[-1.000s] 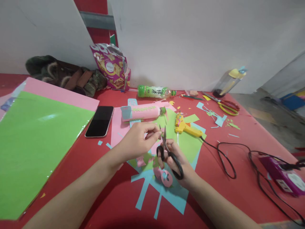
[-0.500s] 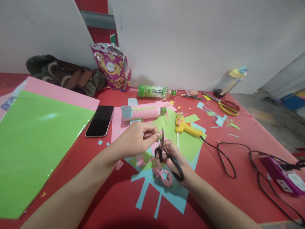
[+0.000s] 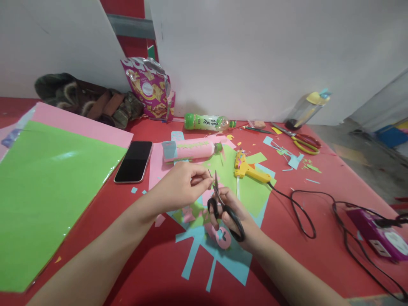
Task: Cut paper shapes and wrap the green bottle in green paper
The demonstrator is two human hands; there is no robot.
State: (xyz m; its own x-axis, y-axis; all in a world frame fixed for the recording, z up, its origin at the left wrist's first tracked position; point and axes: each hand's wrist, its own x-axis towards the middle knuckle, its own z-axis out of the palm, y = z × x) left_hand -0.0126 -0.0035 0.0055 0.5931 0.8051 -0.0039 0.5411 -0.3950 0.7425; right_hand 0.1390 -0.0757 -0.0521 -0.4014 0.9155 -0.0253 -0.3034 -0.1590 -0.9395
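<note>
I see black-handled scissors [image 3: 225,208], blades up and slightly parted | right hand [image 3: 237,216] fingers through loops, closed on them | left hand [image 3: 181,185] pinches tiny scrap at blades, too small to identify | above green paper [image 3: 245,187], yellow glue gun [image 3: 247,169] near.

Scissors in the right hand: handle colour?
Black handles on the scissors in the right hand; head view.

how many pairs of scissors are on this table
2. Black-handled scissors are in the right hand, blades up by the left hand. Red and yellow scissors lie at the far right of the table. Paper scraps may hide others.
</note>
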